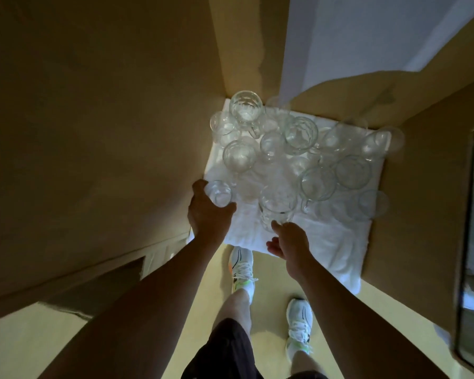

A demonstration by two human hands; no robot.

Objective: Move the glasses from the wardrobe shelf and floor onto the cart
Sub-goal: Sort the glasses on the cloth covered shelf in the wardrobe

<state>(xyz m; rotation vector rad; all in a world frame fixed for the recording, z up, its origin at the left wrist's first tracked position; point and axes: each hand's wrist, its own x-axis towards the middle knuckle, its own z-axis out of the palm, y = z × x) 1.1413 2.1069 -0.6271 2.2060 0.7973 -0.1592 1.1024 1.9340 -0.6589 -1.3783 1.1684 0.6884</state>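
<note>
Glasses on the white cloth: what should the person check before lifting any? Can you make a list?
1. Left hand has a firm grip on the small glass: ok, fingers curl round it.
2. Right hand has a grip on the tall glass: not ok, the fingertips only reach its near rim.
3. Small glass free of its neighbours: ok, it stands apart at the cloth's left edge.
4. Tall glass free of its neighbours: cannot tell, clear glasses overlap in the picture.
5. White cloth lies flat under the glasses: not ok, it is wrinkled.
6. Cart ready to take them: cannot tell, it is out of view.
</note>
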